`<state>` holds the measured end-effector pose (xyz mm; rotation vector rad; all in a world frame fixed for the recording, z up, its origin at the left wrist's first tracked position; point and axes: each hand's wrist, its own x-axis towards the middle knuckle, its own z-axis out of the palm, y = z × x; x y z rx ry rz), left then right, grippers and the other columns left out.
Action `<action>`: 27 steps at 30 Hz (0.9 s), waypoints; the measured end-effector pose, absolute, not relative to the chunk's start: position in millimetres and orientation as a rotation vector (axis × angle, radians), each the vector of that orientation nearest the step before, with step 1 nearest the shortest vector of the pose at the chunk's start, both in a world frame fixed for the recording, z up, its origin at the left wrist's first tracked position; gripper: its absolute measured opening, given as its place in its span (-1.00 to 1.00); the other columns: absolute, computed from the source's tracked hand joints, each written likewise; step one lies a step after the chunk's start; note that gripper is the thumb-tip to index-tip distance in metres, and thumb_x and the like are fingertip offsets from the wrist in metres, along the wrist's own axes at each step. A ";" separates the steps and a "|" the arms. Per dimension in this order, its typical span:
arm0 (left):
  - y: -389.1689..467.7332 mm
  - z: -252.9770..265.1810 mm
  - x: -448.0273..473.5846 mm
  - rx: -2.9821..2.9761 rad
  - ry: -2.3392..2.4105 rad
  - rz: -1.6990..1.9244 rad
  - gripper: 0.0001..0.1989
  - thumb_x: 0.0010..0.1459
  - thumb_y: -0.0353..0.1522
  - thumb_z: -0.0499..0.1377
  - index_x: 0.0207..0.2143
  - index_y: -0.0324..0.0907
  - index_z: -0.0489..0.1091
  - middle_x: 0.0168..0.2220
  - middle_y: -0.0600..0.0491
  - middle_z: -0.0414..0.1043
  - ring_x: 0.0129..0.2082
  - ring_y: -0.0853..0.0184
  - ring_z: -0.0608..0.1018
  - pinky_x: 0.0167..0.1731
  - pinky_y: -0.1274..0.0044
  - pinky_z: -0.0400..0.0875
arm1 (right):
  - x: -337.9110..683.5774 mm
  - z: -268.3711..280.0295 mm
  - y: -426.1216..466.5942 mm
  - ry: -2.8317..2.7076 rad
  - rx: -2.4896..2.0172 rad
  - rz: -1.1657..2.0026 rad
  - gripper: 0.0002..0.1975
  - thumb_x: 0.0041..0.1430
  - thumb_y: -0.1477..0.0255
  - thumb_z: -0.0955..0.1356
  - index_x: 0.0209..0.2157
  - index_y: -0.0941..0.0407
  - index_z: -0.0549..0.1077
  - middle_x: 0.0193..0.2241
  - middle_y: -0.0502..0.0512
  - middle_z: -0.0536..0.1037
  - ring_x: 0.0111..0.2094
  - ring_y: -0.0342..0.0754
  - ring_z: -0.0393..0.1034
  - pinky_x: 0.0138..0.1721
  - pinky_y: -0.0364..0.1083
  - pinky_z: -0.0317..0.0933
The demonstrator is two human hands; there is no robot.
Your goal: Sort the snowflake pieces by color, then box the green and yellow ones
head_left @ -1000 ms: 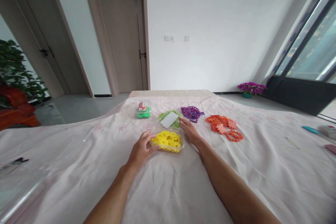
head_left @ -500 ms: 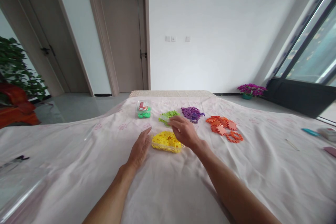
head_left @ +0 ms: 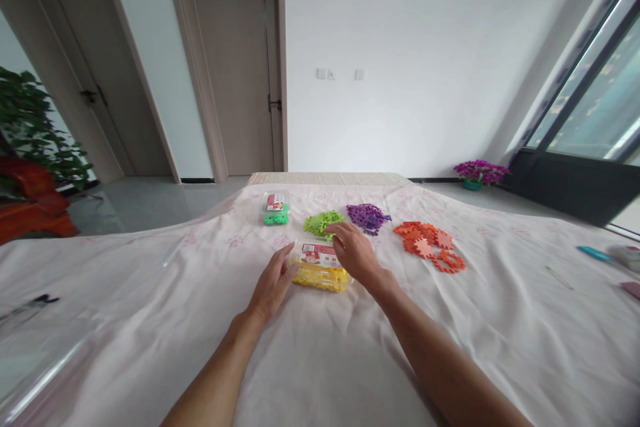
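A clear plastic box [head_left: 320, 275] full of yellow plastic pieces stands in the middle of the cloth. Its labelled lid [head_left: 318, 255] lies over the pieces; whether it is latched I cannot see. My left hand [head_left: 274, 280] grips the box's left side, thumb towards the front. Bent fingers of my right hand [head_left: 353, 250] hold the lid's far right corner, and their tips are partly hidden. Just behind the box lies a heap of light green pieces [head_left: 320, 221], close to my right fingertips.
Purple pieces [head_left: 367, 217] and orange pieces [head_left: 425, 243] lie in heaps to the right. A lidded box of green pieces [head_left: 276, 208] stands at the back left. Clear plastic sheeting [head_left: 45, 353] is at the left; a blue item [head_left: 594, 253] lies far right.
The lid has come down over the yellow pieces, its label now facing up. My right hand came with it, and my left thumb has moved onto the box's front left corner.
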<state>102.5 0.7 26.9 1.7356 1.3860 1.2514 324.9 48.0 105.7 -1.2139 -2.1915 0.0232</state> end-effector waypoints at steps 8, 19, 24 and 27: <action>2.4 23.9 101.4 1.781 1.365 1.273 -0.43 0.29 -0.11 0.03 0.27 -0.14 0.19 0.27 -0.09 0.26 0.18 0.20 0.39 0.20 0.36 0.24 | 339.0 89.9 61.6 -2.337 -1.729 0.229 -0.63 0.41 0.29 0.10 -0.10 0.10 0.47 -0.14 0.19 0.58 -0.12 0.02 0.45 -0.20 -0.11 0.16; 3.1 25.2 102.1 1.728 1.374 1.293 -0.47 0.27 -0.14 0.04 0.23 -0.15 0.24 0.26 -0.07 0.29 0.23 0.20 0.36 0.25 0.35 0.19 | 339.3 73.6 67.3 -2.177 -1.779 0.195 -0.62 0.40 0.30 0.12 -0.32 0.10 0.49 -0.29 0.16 0.58 -0.31 -0.06 0.45 -0.36 -0.15 0.08; 3.4 28.0 104.0 1.713 1.443 1.258 -0.48 0.27 -0.20 0.01 0.24 -0.17 0.23 0.23 -0.06 0.33 0.19 0.19 0.40 0.21 0.36 0.24 | 343.3 62.0 80.1 -2.199 -1.686 0.285 -0.66 0.38 0.37 0.13 -0.33 0.12 0.47 -0.31 0.13 0.57 -0.36 -0.11 0.41 -0.38 -0.18 0.09; 4.4 28.6 105.3 1.691 1.473 1.241 -0.49 0.27 -0.24 -0.01 0.24 -0.16 0.23 0.20 -0.06 0.36 0.18 0.20 0.41 0.20 0.36 0.24 | 346.3 54.0 90.1 -2.252 -1.552 0.297 -0.69 0.33 0.46 0.14 -0.40 0.14 0.44 -0.40 0.09 0.52 -0.39 -0.13 0.37 -0.41 -0.20 0.09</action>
